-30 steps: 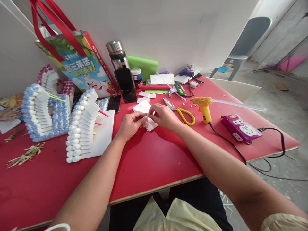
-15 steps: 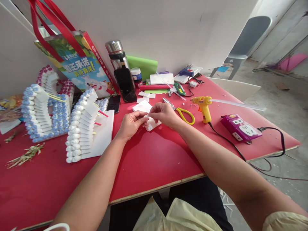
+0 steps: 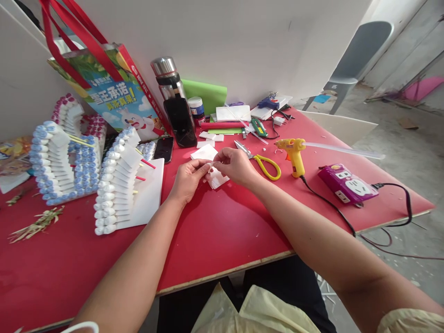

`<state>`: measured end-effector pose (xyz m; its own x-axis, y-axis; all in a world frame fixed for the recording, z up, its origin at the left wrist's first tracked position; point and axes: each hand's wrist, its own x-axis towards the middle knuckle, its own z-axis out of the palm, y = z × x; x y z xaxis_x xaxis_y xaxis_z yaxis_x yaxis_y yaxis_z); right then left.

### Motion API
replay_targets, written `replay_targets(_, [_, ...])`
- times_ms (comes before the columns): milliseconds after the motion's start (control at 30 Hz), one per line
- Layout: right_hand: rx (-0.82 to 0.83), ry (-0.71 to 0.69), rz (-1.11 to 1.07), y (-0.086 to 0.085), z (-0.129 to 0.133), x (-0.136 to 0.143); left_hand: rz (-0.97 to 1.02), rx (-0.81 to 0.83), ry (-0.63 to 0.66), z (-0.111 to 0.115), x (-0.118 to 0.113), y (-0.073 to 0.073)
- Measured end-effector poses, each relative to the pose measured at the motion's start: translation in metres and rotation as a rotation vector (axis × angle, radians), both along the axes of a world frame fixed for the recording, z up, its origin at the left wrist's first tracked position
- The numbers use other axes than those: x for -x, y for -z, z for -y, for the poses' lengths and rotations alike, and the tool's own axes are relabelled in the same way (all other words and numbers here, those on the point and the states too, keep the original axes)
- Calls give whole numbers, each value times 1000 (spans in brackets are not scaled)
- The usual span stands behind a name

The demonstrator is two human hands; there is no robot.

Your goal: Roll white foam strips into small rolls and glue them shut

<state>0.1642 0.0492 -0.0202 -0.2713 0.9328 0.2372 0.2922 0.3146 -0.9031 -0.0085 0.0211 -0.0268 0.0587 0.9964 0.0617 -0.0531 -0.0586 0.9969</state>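
At the middle of a glossy red tabletop [image 3: 222,236] with a worn pale edge, a bare left hand [image 3: 187,179] and a bare right hand [image 3: 239,166] meet fingertip to fingertip. The left grip, thumb against forefinger, pinches a small white piece [image 3: 211,167], and the right grip pinches the same piece from the other side; it is too small and too covered by fingers to make out its shape. The piece is held just above a small stack of thin white squares [image 3: 218,180] lying under the right hand's fingers. Just behind the hands lies a flat white square sheet [image 3: 204,152]. Right of the right hand are metal-bladed scissors with yellow looped handles [image 3: 257,158], and farther right stands a yellow plastic glue gun [image 3: 295,157] with a long translucent glue stick [image 3: 342,149] jutting from its back. A purple box-shaped power strip [image 3: 347,184] sits near the right edge. To the left of the left hand, a curved row of white bud-like tips [image 3: 110,203] is fixed along a white flat board [image 3: 149,203], beside a similar blue-and-white piece [image 3: 65,162].
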Motion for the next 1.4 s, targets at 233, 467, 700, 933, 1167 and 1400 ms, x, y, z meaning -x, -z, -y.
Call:
replay_targets(233, [237,-62,-178,-1,-2,0,13,4,-22,0,0,-2])
replay_targets(467, [319,-72,-164,-1,1,2,-38,-19,-12,2,-3,-4])
replay_targets(700, [76,-71,34,-3,5,1,9,12,-40,1,-4,-2])
replay_targets(933, [34,-80,74,1,0,-2,98,60,44,-2,2,0])
replay_targets(1167, [-79,-101,-16,2,2,0,93,42,77,-1,1,-1])
replay_targets(1400, [-117,-114,-14,-3,1,-4,-11,5,87,2,3,-5])
